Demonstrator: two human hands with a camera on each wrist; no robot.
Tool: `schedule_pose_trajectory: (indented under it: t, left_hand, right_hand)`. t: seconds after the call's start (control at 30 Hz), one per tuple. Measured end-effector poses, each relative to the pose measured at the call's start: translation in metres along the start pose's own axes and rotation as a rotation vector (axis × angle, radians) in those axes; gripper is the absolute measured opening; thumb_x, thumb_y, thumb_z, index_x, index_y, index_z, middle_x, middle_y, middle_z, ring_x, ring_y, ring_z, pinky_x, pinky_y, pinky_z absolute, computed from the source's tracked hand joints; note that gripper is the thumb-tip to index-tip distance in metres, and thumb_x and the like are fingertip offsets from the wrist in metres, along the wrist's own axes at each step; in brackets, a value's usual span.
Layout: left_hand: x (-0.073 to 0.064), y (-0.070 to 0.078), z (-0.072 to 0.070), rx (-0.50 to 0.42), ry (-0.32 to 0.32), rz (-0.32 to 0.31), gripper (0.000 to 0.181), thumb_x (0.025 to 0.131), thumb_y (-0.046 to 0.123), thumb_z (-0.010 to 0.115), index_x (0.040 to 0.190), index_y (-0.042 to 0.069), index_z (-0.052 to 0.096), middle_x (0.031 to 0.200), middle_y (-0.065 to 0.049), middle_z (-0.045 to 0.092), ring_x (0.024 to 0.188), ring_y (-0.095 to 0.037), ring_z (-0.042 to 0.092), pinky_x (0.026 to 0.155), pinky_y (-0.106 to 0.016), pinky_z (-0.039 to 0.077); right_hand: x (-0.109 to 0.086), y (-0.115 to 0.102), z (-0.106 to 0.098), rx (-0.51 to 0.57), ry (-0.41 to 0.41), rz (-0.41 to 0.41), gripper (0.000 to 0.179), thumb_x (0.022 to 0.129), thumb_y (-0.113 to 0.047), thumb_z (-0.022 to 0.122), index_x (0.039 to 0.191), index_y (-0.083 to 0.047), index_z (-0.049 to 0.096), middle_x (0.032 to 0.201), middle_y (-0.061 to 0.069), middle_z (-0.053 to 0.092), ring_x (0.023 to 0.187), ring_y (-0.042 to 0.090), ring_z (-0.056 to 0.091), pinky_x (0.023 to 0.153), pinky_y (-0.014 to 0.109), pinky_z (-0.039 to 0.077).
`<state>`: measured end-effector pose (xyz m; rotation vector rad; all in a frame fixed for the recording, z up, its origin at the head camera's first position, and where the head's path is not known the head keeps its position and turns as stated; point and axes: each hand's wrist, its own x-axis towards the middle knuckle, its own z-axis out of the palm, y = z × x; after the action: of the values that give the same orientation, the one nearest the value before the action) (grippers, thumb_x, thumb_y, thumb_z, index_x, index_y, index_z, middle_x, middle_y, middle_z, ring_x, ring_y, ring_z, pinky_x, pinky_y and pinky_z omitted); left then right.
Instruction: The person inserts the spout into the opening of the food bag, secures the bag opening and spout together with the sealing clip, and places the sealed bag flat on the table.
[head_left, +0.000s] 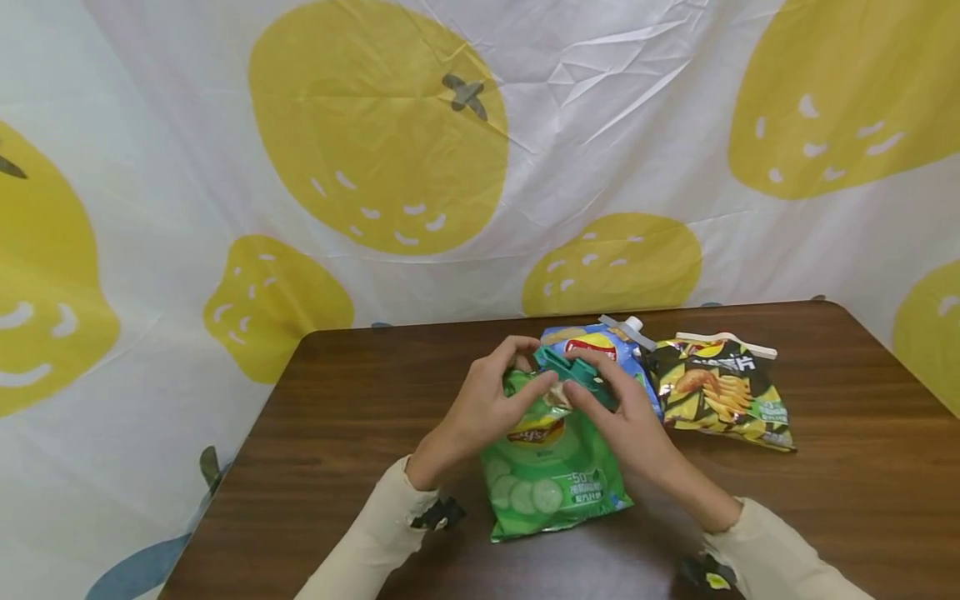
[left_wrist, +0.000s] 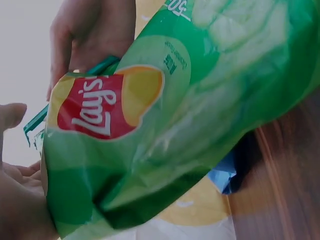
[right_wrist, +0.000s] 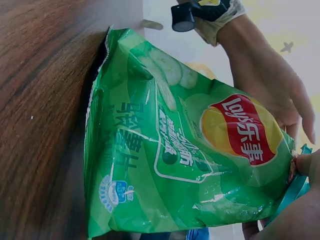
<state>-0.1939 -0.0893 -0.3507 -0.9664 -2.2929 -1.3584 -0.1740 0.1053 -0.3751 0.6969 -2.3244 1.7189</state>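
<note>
A green Lay's potato chip bag [head_left: 551,479] stands slightly tilted on the table, its printed front facing me. Along its gathered top lies a teal bag clip [head_left: 555,362], which also shows at the right edge of the right wrist view. My left hand [head_left: 476,408] pinches the bag's top at the left, thumb in front and fingers behind. From the right, my right hand [head_left: 637,429] grips the clip, its thumb pressing the folded top edge. Both thumb tips nearly meet there. Parts of the clip are hidden behind the fingers.
Behind the green bag lies a blue chip bag [head_left: 649,385] with a grey clip and white cap [head_left: 633,323]. To its right is a black and yellow chip bag [head_left: 712,392], held by a white clip [head_left: 757,351]. A lemon-print cloth [head_left: 420,287] hangs behind the brown wooden table [head_left: 360,417].
</note>
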Motion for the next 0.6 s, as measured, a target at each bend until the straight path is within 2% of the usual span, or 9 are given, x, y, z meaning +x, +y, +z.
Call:
schedule_pose_trajectory:
  t: [0.17,0.27,0.4,0.5,0.6]
  left_hand:
    - [0.0,0.021,-0.005,0.007,0.027,0.034,0.017,0.088,0.021,0.057,0.099,0.008,0.059,0.072,0.001,0.056,0.054,-0.008,0.046,0.049,-0.021,0.039]
    - [0.001,0.032,-0.01,0.015,0.025,0.047,0.013,0.088,0.013,0.057,0.097,0.004,0.059,0.069,-0.002,0.056,0.05,-0.011,0.043,0.047,-0.02,0.036]
    - [0.001,0.031,-0.01,0.008,0.021,0.05,0.013,0.087,0.012,0.057,0.097,0.004,0.058,0.07,-0.002,0.057,0.05,-0.012,0.042,0.048,-0.02,0.035]
    - [0.001,0.025,-0.008,0.006,0.019,0.07,0.014,0.087,0.012,0.058,0.098,0.004,0.058,0.072,-0.002,0.058,0.053,-0.01,0.045,0.05,-0.022,0.038]
    - [0.001,0.011,-0.004,0.021,0.021,0.086,0.015,0.087,0.017,0.058,0.099,0.007,0.059,0.073,0.001,0.058,0.057,-0.008,0.047,0.054,-0.024,0.04]
  right_hand:
    - [0.0,-0.001,0.0,0.004,-0.025,-0.043,0.034,0.094,-0.023,0.046,0.128,-0.027,0.047,0.127,-0.009,0.048,0.11,0.011,0.05,0.085,0.026,0.045]
    - [0.001,-0.003,-0.002,0.033,-0.035,-0.048,0.032,0.096,-0.023,0.039,0.127,-0.023,0.047,0.124,-0.006,0.051,0.109,0.014,0.05,0.086,0.026,0.044]
    - [0.001,-0.013,-0.005,0.085,-0.055,-0.013,0.029,0.096,-0.023,0.041,0.123,-0.018,0.048,0.113,0.0,0.056,0.099,0.018,0.055,0.081,0.029,0.046]
    - [0.001,-0.026,-0.007,0.1,-0.068,0.006,0.027,0.094,-0.019,0.045,0.12,-0.013,0.05,0.113,0.004,0.057,0.099,0.018,0.056,0.079,0.029,0.048]
    - [0.003,-0.039,-0.011,-0.004,-0.057,-0.048,0.023,0.091,-0.013,0.05,0.114,-0.008,0.054,0.109,0.007,0.056,0.095,0.018,0.054,0.075,0.028,0.048]
